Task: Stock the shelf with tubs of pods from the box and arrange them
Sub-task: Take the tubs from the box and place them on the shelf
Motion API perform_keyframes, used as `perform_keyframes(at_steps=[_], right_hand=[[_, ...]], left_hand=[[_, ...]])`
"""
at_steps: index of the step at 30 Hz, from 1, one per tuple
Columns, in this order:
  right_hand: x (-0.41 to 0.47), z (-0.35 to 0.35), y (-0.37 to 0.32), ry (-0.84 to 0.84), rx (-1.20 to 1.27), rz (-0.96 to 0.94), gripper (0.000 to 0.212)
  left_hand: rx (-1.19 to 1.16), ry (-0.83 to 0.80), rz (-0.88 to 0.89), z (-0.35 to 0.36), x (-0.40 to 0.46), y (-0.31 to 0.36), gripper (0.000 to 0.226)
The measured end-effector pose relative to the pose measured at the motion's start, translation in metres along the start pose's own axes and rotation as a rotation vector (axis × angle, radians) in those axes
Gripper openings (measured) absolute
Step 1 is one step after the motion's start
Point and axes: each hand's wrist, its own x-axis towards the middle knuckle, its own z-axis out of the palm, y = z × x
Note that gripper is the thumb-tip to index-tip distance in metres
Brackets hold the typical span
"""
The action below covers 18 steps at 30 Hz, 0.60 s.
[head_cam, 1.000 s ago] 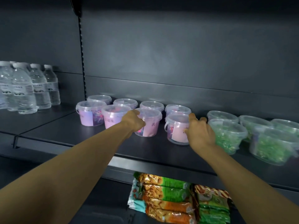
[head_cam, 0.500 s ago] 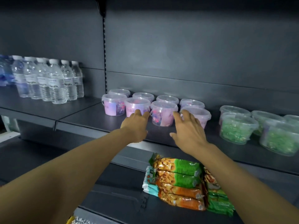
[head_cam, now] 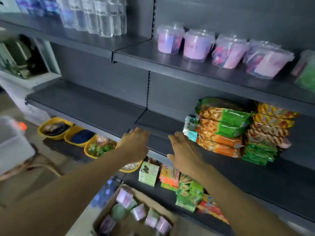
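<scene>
I see both hands empty and held out in front of the middle shelf [head_cam: 105, 109]: my left hand [head_cam: 135, 144] has its fingers loosely spread, my right hand [head_cam: 185, 150] is flat with the fingers straight, and neither touches anything. The pink tubs [head_cam: 221, 48] stand in a row on the upper shelf [head_cam: 170, 63], a green tub [head_cam: 306, 74] at its right end. Below my arms the cardboard box [head_cam: 136, 217] sits open with more tubs inside, blurred. Snack packs [head_cam: 235, 128] are stacked just right of my right hand.

Green tub [head_cam: 306, 74] cut off at right edge; box [head_cam: 136, 217] tubs blurred
</scene>
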Motion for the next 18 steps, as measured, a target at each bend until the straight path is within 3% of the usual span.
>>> perform_keyframes(at_steps=[8,18], right_hand=[[-0.031,0.166,-0.019,-0.357,0.025,-0.066,0.046],[-0.065,0.383,0.006,-0.660,0.070,-0.130,0.052]], left_hand=[[-0.150,-0.291,-0.325,0.174,-0.065,-0.072,0.056],[-0.268,-0.508,-0.560,0.393,-0.116,-0.071,0.057]])
